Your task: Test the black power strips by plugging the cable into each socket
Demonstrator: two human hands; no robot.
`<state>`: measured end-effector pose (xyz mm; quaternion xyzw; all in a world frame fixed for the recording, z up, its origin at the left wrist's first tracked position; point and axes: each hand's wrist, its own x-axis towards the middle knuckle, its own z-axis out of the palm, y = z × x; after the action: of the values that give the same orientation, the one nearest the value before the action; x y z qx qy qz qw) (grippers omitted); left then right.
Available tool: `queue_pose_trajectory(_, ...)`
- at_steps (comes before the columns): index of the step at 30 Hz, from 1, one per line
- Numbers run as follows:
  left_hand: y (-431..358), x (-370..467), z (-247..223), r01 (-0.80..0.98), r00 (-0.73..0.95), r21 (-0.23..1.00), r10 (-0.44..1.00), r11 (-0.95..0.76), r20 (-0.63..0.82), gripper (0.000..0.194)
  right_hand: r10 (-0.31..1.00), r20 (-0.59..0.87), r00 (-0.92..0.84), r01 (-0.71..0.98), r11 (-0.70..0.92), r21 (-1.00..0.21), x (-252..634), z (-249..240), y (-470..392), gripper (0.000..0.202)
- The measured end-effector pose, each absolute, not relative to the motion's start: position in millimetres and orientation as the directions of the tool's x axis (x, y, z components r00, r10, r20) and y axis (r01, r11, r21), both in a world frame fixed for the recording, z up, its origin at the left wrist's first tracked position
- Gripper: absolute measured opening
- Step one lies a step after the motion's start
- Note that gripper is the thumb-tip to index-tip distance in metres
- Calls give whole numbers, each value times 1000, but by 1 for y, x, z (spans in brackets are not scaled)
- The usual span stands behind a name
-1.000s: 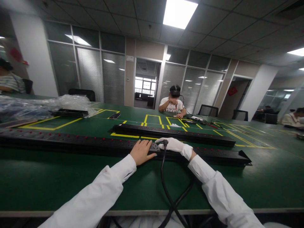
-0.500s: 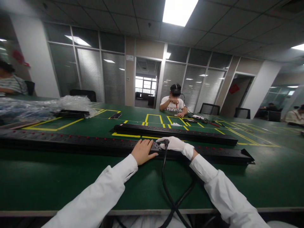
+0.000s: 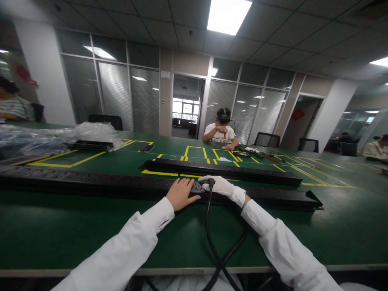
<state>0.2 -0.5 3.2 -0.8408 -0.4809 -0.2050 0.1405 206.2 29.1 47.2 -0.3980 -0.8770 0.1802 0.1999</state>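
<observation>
A long black power strip (image 3: 100, 182) with a row of sockets and small red parts lies across the green table in front of me. My left hand (image 3: 181, 194), bare, rests on its top with the fingers laid flat. In a white glove, my right hand (image 3: 222, 187) grips a black power plug (image 3: 210, 182) at the strip's sockets, just right of my left hand. Whether the plug's pins are in a socket is hidden. From the plug a thick black cable (image 3: 209, 234) runs down over the table's front edge, crossing another length of cable.
Behind lies a second black power strip (image 3: 224, 170). Clear plastic wrapping (image 3: 91, 135) is heaped at the left, and a phone-like dark object (image 3: 147, 148) lies nearby. Yellow tape (image 3: 72, 165) marks the green tabletop (image 3: 75, 230). Across the table sits a person (image 3: 222, 131) wearing a headset.
Both hands and the plug hold nearly the same place on the strip. The whole view has shifted very slightly.
</observation>
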Motion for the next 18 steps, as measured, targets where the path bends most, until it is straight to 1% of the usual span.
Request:
queue_pose_trajectory(2, 0, 0, 3, 865, 455, -37, 752, -500, 477, 63, 798, 218, -562, 665, 593, -455, 205, 44, 29, 41)
queue_pose_trajectory(5, 0, 0, 4, 864, 455, -35, 751, -502, 478, 63, 861, 231, -454, 785, 509, -353, 204, 43, 24, 44)
queue_pose_trajectory(7, -1, 0, 4, 863, 456, -31, 753, -504, 474, 63, 876, 265, -404, 831, 472, -294, 204, 44, 20, 53)
queue_pose_trajectory(8, -1, 0, 4, 862, 458, -30, 753, -506, 473, 63, 867, 298, -399, 833, 478, -278, 204, 45, 17, 58)
queue_pose_trajectory(10, -1, 0, 5, 861, 460, -30, 752, -508, 473, 62, 818, 377, -435, 797, 545, -263, 203, 48, 12, 68)
queue_pose_trajectory(13, -1, 0, 5, 861, 459, -33, 749, -507, 478, 60, 700, 482, -527, 707, 676, -208, 203, 52, 6, 69)
queue_pose_trajectory(16, 0, 0, 4, 859, 464, -37, 745, -510, 479, 59, 584, 537, -608, 647, 757, -91, 201, 57, 1, 67)
queue_pose_trajectory(18, 0, -1, 4, 857, 467, -38, 743, -514, 479, 59, 515, 548, -659, 618, 786, 3, 200, 59, -2, 68)
